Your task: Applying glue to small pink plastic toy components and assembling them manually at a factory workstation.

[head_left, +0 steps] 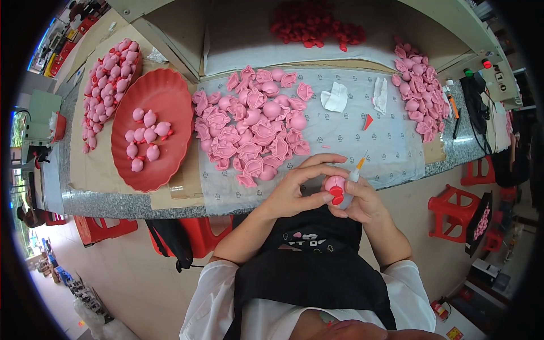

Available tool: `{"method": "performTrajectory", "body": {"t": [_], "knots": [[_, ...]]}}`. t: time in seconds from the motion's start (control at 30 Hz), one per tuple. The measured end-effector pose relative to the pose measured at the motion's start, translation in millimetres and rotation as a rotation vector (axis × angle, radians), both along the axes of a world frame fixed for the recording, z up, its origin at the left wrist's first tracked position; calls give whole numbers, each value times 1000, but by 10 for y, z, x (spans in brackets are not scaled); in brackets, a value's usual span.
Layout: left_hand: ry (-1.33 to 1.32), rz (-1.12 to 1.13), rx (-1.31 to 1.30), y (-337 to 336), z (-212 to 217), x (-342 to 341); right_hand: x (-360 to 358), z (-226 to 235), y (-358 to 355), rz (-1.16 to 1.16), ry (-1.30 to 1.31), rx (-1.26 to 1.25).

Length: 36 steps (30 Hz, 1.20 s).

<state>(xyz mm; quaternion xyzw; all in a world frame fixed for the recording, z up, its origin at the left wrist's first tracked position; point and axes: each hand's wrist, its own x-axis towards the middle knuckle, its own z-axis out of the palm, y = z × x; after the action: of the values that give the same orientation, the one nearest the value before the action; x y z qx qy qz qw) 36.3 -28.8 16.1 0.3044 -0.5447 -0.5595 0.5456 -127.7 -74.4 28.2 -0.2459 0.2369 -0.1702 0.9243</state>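
A: State the position of the work piece

B: The pink toy (335,184), round with a red beak-like part, sits between both hands above the near edge of the tabletop (113,201). The left hand (292,190) has its fingers (317,164) curled closed over the top of it. The right hand (362,201) cups it from beneath, fingers closed, and also grips a thin orange-tipped tool (358,169) whose tip points up and away

A: Probable faults from here?

B: Three, by judgement. The toy may slip, since it is round and held off the tabletop with nothing under it. The red part may shift if the left fingers press unevenly. The tool may mark the pink surface, because it lies just beside the toy in the same hand

A: Surroundings?

B: A pile of pink pieces (255,127) lies just beyond the hands; a red tray (170,90) with a few finished pink toys stands to the left
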Motion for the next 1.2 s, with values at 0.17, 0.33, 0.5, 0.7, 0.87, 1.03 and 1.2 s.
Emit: {"method": "performTrajectory", "body": {"t": [0.17,0.33,0.5,0.7,0.87,1.03,1.2], "knots": [[120,53,88,31,-12,-84,32,17,35,-28,-26,91],[63,80,35,27,-36,-101,19,-35,71,-33,-55,100],[54,95,27,42,-52,-116,39,-38,107,-67,-58,94],[84,53,130,49,73,-35,52,43,54,-177,-12,-47],[-6,243,45,177,124,-45,130,91,31,-488,237,-1134],[225,286,110,195,156,-270,161,105,133,-574,242,-1225],[413,350,142,201,108,-325,176,136,114,-622,301,-1388]]}}
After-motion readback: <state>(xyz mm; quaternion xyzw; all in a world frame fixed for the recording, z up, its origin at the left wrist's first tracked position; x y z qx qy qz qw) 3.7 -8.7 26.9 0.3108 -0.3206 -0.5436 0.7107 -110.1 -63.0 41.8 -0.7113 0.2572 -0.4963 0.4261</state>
